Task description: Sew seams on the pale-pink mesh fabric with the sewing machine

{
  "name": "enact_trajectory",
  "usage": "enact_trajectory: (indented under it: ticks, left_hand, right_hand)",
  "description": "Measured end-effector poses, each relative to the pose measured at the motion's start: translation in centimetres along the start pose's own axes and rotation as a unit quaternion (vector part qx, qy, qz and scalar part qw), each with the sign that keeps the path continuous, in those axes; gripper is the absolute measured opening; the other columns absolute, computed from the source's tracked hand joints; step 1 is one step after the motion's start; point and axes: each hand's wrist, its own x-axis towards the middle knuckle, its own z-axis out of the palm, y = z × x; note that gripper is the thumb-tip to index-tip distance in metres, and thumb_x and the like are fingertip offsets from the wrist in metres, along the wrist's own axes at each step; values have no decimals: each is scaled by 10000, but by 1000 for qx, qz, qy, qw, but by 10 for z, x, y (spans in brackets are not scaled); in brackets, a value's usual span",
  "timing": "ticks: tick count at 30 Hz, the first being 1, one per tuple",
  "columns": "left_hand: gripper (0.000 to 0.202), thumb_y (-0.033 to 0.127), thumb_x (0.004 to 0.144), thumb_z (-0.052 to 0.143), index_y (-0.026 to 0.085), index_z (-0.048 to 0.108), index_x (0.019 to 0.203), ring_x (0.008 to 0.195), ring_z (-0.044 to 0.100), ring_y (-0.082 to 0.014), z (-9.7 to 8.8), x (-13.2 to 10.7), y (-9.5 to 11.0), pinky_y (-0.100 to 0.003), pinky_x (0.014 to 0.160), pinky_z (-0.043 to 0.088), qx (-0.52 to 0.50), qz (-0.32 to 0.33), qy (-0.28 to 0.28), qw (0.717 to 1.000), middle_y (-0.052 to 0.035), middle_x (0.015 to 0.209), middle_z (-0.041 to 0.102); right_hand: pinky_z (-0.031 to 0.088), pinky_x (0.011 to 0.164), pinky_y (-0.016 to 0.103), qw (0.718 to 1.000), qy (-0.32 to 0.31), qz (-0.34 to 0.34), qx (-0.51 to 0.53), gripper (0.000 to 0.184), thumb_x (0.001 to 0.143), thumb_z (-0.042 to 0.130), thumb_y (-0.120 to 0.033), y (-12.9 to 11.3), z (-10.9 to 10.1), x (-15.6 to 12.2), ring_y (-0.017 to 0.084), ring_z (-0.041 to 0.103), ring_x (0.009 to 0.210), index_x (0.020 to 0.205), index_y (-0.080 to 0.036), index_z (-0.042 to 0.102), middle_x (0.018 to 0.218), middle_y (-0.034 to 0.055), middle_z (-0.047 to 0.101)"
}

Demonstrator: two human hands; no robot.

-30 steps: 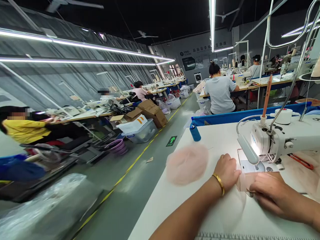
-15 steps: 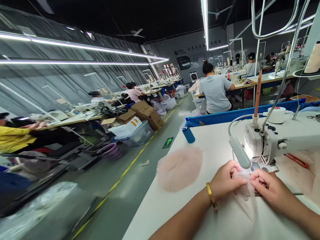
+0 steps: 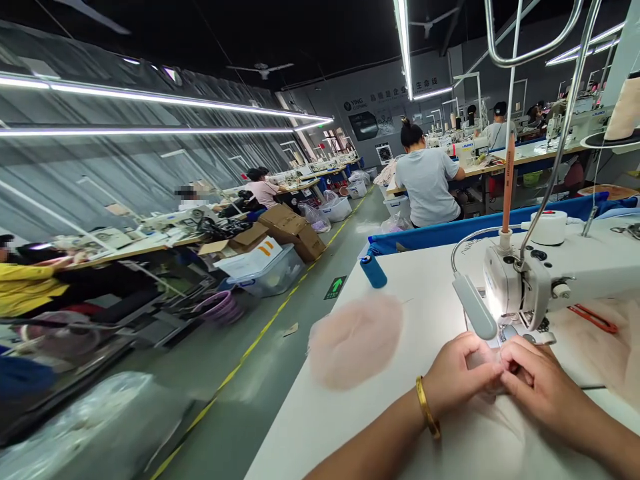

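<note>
Left hand [image 3: 457, 377] and right hand [image 3: 545, 383] together, fingertips pinching sheer fabric [image 3: 504, 415] just before the lit sewing machine [image 3: 506, 277]. From where I stand: wall sign [image 3: 357, 104] reads "YING" (line beneath too small); farther machine [image 3: 471, 149], "JUKI".

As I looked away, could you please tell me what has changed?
The left hand has moved right to meet the right hand; both now pinch the sheer fabric before the sewing machine. The blue thread spool and sheer pink piece stayed put.
</note>
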Motion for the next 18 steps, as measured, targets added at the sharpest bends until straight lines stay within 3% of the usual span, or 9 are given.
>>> enact_trajectory:
  ticks: [4, 11, 18]
  left_hand:
    - [264, 331, 715, 755, 205, 524, 723, 628, 453, -115, -1, 2, -6, -231, 573, 368, -38, -22, 9, 999, 49, 678, 500]
    - [253, 401, 775, 740, 164, 671, 831, 586, 537, -133, 5, -1, -4, -244, 574, 404, -86, -58, -30, 994, 16, 656, 603]
    - [261, 395, 830, 690, 147, 753, 779, 695, 536, -152, 9, -5, -1, -254, 649, 417, -36, -6, -3, 999, -15, 715, 646]
  right_hand:
    - [435, 657, 328, 999, 11, 23, 44, 353, 1073, 473, -511, 5, -3, 1, 195, 522, 718, 832, -263, 542, 832, -5, 566]
    - [486, 690, 326, 996, 59, 59, 34, 245, 1041, 514, -488, -5, 0, -4, 211, 583, 766, 1004, -281, 640, 820, 0, 629]
    - [509, 683, 327, 998, 56, 36, 14, 329, 1052, 512, -549, -3, -1, -3, 211, 585, 743, 954, -282, 676, 797, 7, 642]
